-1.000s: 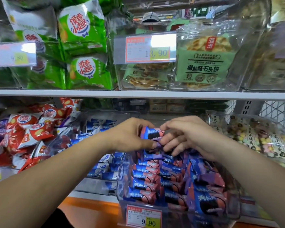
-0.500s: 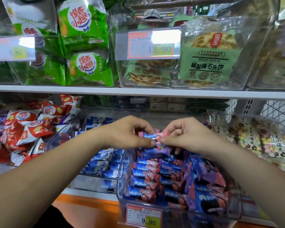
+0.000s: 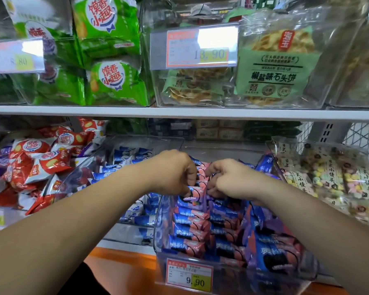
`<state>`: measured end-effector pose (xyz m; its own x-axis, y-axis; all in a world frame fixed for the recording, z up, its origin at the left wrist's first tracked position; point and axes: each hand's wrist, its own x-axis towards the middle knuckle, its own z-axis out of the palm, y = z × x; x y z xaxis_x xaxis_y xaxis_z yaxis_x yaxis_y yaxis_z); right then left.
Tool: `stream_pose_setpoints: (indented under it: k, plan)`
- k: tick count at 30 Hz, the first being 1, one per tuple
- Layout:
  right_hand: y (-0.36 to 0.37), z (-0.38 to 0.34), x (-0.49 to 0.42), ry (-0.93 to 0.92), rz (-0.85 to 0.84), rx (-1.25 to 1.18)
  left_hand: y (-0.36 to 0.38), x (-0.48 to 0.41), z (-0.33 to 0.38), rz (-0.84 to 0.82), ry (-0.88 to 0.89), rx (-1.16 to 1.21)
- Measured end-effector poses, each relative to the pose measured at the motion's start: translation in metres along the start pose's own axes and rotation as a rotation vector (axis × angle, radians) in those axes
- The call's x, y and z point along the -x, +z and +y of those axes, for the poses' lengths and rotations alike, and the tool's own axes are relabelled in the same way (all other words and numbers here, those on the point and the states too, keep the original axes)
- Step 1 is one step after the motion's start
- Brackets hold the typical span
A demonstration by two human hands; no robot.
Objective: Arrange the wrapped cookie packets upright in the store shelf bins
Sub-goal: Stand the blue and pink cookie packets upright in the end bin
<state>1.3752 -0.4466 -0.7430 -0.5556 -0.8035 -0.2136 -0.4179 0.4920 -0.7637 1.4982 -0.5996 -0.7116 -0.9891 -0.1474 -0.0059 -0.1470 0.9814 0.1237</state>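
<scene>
- Hands first: our left hand and our right hand sit close together above the middle of a clear plastic bin on the lower shelf, both forearms reaching in from below
- Between them we hold one blue-and-pink wrapped cookie packet, which lies crosswise at the far end of the bin's left row, its top edge higher than the packets in front of it
- Our left fingers are curled down, thumb and fingertips pinching the packet's left end
- Our right fingers are clenched at its right end; how far they wrap round it we cannot tell, since the knuckles hide the tips
- In front of the held packet a row of blue-and-pink packets stands on edge, one behind another, down to the bin's front wall
- Just beside it runs a second row of blue wrapped packets, and right of that, larger blue-and-purple packets lean against each other
- A white-and-yellow price tag reading 9.90 is fixed to the bin's front
- To the left a neighbouring bin holds blue-and-white packets; further left, red-and-white packets lie in a loose heap
- To the right we see bags of pastel sweets
- Above, a white shelf board carries green snack bags and green-labelled flat cakes beside an orange-edged price tag reading 13.90
</scene>
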Motion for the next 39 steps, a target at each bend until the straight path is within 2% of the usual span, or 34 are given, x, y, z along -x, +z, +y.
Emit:
stream_pose_setpoints:
  k: [5,8,10,12,14,17,20,23,25,29,34,39]
  plan:
    - [0.002,-0.009,0.008,0.068,-0.091,-0.285,0.001,0.001,0.000,-0.022,-0.046,-0.031]
    - [-0.012,-0.010,0.015,0.012,-0.056,-0.235,0.004,-0.003,0.005,-0.071,-0.070,-0.086]
    - [-0.029,-0.015,0.020,-0.074,0.064,-0.143,0.002,-0.004,0.008,-0.095,-0.072,-0.115]
    - [-0.047,-0.017,0.026,-0.151,0.276,0.125,-0.003,-0.003,0.009,-0.108,-0.072,-0.099]
    - [-0.060,-0.013,0.033,-0.194,0.394,0.423,-0.005,-0.005,0.012,-0.047,-0.060,-0.066]
    - [-0.065,0.001,0.044,-0.146,0.362,0.660,0.001,-0.017,0.022,0.116,0.006,0.005]
    - [-0.065,0.016,0.045,-0.072,0.303,0.724,0.014,-0.038,0.038,0.089,0.048,-0.026]
    - [-0.066,0.024,0.042,-0.102,0.324,0.658,0.026,-0.060,0.051,-0.009,0.074,-0.145]
    - [-0.069,0.027,0.041,-0.142,0.349,0.613,0.032,-0.071,0.053,-0.047,0.068,-0.138]
    - [-0.069,0.033,0.040,-0.196,0.360,0.542,0.028,-0.074,0.050,-0.014,0.062,-0.096]
    - [-0.069,0.029,0.039,-0.295,0.378,0.370,-0.003,-0.043,0.036,0.157,0.065,0.274]
    - [-0.057,0.013,0.035,-0.393,0.203,-0.067,-0.017,-0.010,0.026,0.141,0.080,0.671]
